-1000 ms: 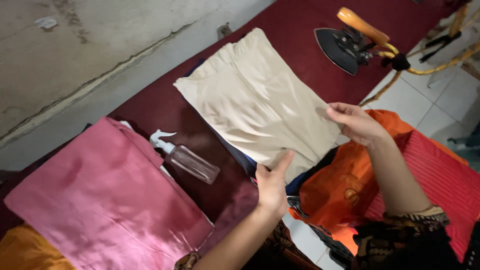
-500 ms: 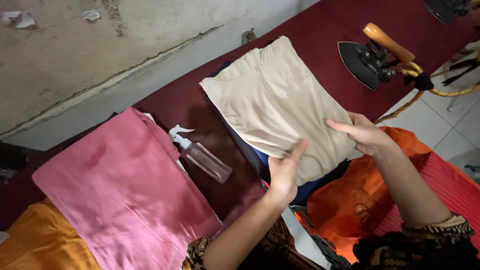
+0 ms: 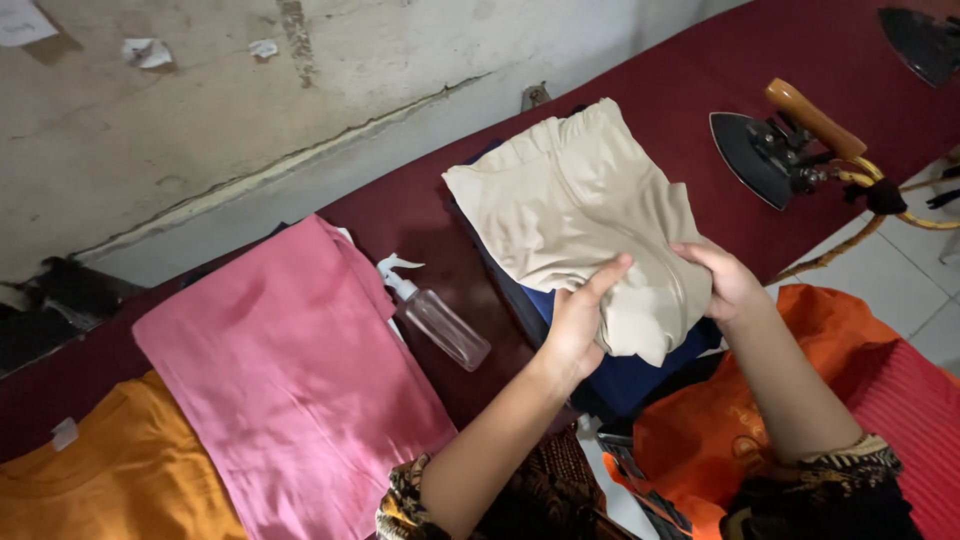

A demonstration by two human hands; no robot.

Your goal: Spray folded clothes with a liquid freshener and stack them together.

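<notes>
A beige folded garment (image 3: 580, 215) lies on a dark blue cloth (image 3: 640, 375) on the maroon ironing table (image 3: 420, 220). My left hand (image 3: 580, 320) grips the garment's near edge, fingers on top. My right hand (image 3: 725, 280) holds the same edge just to the right, and the fabric bunches up between the two hands. A clear spray bottle (image 3: 435, 315) lies on its side to the left of my left hand.
A pink folded cloth (image 3: 290, 370) and an orange shirt (image 3: 110, 470) lie at the left. An iron (image 3: 785, 145) with a wooden handle rests tipped at the far right, a second iron (image 3: 920, 40) in the corner. Orange fabric (image 3: 720, 430) sits by my lap.
Both hands have closed on the garment's near edge and gathered it upward, so the beige cloth is now shorter and bunched. The view has shifted to the left.
</notes>
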